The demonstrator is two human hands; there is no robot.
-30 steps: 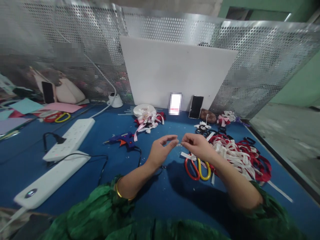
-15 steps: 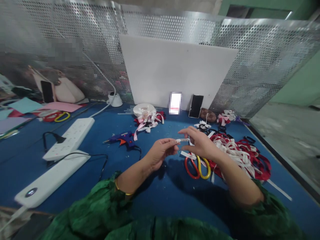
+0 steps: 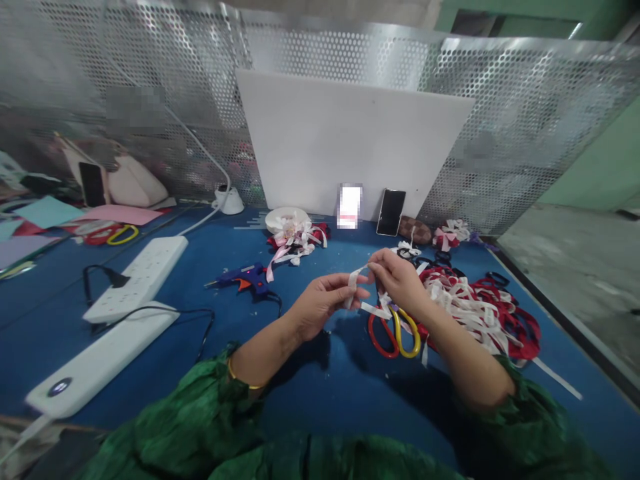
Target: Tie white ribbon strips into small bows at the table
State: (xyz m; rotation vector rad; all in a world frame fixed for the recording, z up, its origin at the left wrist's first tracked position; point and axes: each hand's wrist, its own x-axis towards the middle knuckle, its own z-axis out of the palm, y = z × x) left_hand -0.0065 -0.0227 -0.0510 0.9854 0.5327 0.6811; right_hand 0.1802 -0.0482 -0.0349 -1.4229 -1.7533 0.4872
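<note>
Between my two hands runs a short white ribbon (image 3: pixel 353 280), held above the blue table. My left hand (image 3: pixel 325 303) pinches its lower part between thumb and fingers. The fingertips of my right hand (image 3: pixel 397 280) are closed on the ribbon's upper right end. Just below my right hand lie scissors with one red and one yellow handle (image 3: pixel 411 333), their blades hidden. A loose white ribbon piece (image 3: pixel 375 311) rests by the scissors. Right of that hand spreads a pile of white and red ribbons (image 3: pixel 470 310).
A blue glue gun (image 3: pixel 245 277) lies left of my hands, its cord trailing. Ribbon bows (image 3: pixel 295 240) heap by a white dish (image 3: pixel 275 217). Power strips (image 3: pixel 140 277) stretch along the left. Phones, one dark (image 3: pixel 391 212), lean against a white board (image 3: pixel 355 140).
My right hand's fingers have gone from spread apart to closed on the ribbon's end. The ribbon has swung from lying nearly level to hanging upright at my left fingers.
</note>
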